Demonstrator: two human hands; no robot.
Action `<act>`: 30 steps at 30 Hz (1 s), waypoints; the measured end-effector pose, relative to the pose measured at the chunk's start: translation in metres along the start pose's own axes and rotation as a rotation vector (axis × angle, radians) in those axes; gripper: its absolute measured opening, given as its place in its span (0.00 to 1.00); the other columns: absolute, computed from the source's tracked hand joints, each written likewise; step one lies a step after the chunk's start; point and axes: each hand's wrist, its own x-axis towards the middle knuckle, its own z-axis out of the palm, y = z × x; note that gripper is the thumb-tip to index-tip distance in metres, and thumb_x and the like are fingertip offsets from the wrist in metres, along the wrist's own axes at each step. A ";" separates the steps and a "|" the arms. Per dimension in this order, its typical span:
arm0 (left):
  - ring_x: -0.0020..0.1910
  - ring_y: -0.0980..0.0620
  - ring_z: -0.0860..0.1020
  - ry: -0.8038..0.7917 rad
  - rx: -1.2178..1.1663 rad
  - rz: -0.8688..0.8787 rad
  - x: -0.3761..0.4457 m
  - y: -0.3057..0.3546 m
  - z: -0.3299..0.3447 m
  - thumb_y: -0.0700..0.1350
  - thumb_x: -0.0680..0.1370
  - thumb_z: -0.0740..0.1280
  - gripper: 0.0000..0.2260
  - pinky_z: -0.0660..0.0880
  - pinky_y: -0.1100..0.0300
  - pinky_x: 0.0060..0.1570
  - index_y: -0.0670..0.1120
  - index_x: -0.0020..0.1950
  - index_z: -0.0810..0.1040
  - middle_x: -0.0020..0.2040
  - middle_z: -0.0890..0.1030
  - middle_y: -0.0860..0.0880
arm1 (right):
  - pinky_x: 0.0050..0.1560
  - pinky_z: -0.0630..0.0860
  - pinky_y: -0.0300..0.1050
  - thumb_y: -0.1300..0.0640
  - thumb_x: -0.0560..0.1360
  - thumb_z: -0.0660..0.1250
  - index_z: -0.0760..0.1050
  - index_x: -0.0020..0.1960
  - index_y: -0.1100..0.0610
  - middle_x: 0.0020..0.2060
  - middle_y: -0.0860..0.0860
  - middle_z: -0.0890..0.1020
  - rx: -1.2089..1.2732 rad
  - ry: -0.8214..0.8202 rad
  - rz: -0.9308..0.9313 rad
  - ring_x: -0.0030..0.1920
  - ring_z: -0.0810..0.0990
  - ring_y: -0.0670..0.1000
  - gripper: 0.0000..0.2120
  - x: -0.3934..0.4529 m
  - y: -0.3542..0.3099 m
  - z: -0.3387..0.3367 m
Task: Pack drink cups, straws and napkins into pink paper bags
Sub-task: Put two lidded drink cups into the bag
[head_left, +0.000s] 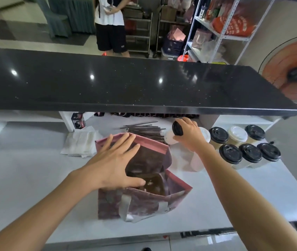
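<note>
Standing at a white table (35, 178), a person works with two bare hands. From the head view, the left hand (115, 163) lies flat with its fingers spread wide, resting on the top edge of an open pink bag (144, 196) in the middle of the table. The right hand (189, 134) has its fingers curled round a tipped cup with a black lid (177, 128), just past the bag. More cups (249, 151) stand close together on the right. Dark straws (144, 131) lie behind the bag, and white napkins (82, 142) sit to its left.
</note>
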 end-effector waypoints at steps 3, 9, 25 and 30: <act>0.73 0.54 0.22 0.001 0.017 0.021 -0.007 -0.002 0.002 0.81 0.69 0.49 0.49 0.29 0.45 0.75 0.55 0.82 0.38 0.78 0.27 0.52 | 0.71 0.66 0.59 0.50 0.73 0.75 0.62 0.78 0.48 0.75 0.50 0.66 0.139 0.162 0.007 0.72 0.64 0.59 0.37 -0.036 -0.019 -0.027; 0.74 0.52 0.24 0.021 0.018 0.063 -0.025 -0.003 0.009 0.79 0.71 0.50 0.49 0.29 0.43 0.75 0.53 0.82 0.39 0.78 0.28 0.51 | 0.70 0.71 0.53 0.50 0.73 0.76 0.65 0.76 0.46 0.71 0.44 0.69 0.461 0.435 -0.020 0.69 0.69 0.50 0.35 -0.132 -0.076 -0.073; 0.79 0.50 0.31 0.151 -0.034 0.164 -0.069 -0.026 0.026 0.78 0.71 0.51 0.51 0.36 0.38 0.76 0.43 0.81 0.51 0.82 0.40 0.46 | 0.69 0.68 0.45 0.49 0.71 0.77 0.68 0.73 0.43 0.70 0.40 0.68 0.129 0.093 -0.238 0.68 0.66 0.45 0.34 -0.236 -0.157 -0.054; 0.79 0.49 0.31 0.124 0.005 0.174 -0.069 -0.022 0.032 0.80 0.69 0.49 0.54 0.36 0.36 0.75 0.43 0.82 0.48 0.82 0.40 0.45 | 0.72 0.67 0.52 0.48 0.73 0.74 0.64 0.76 0.44 0.74 0.46 0.64 -0.276 -0.043 -0.296 0.73 0.62 0.53 0.35 -0.212 -0.178 -0.036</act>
